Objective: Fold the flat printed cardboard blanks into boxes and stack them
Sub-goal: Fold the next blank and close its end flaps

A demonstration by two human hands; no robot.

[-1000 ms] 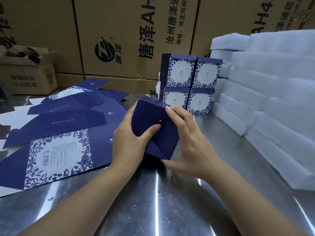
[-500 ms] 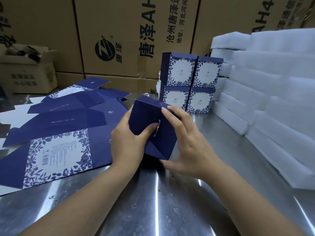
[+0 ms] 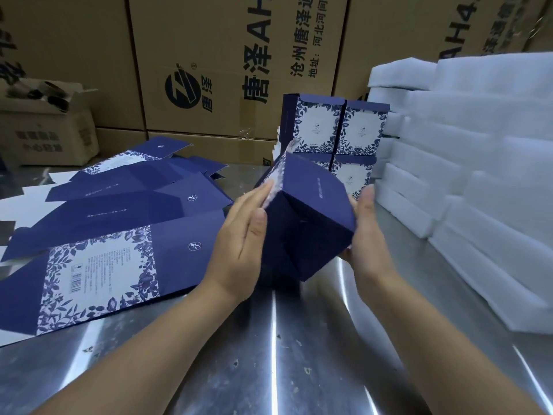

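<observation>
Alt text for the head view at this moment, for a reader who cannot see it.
The left hand and right hand press a tilted dark blue box between them over a steel table. Flat printed blanks lie to the left. Four finished boxes stand stacked two by two behind, beside piled white foam sheets.

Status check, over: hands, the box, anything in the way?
Left hand, right hand: both flat against the box. Box tilted, near end folded shut. Nothing between it and the stacked boxes.
</observation>
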